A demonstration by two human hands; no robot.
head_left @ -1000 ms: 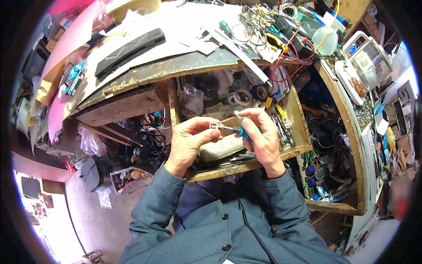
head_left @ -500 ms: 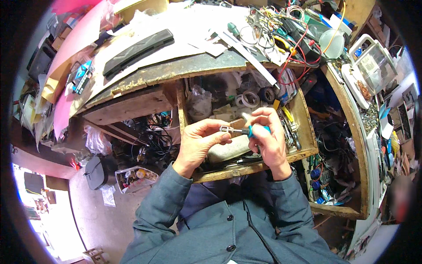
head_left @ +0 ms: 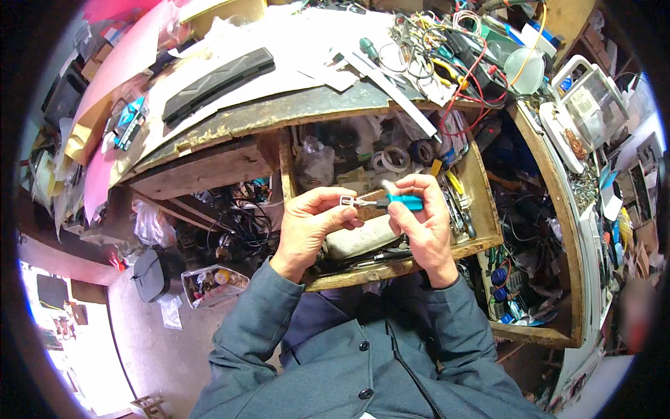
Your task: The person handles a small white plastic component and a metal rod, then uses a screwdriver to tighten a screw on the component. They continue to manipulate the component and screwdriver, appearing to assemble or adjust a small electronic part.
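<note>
- The left hand pinches a small metal part between thumb and fingertips, clamped on it.
- The right hand is closed around a screwdriver with a turquoise handle; its dark shaft points left and its tip meets the part.
- Both hands are held together over an open wooden drawer, just above its near edge, with the part and screwdriver between them.
- Under the hands in the drawer lies a pale oblong block, with dark tools beside it at the near side.
- Farther back in the drawer are rolls of tape and a crumpled clear bag.
- Thin metal tools lie along the drawer's right side.
- The counter runs across the far side, above the drawer, with a worn front edge.
- On it at the left lies a long black bar on white paper.
- At the far right of the counter is a tangle of red and yellow wires, with a clear cup just right of it.
- Grey-blue jacket sleeves come in from the near edge.
</note>
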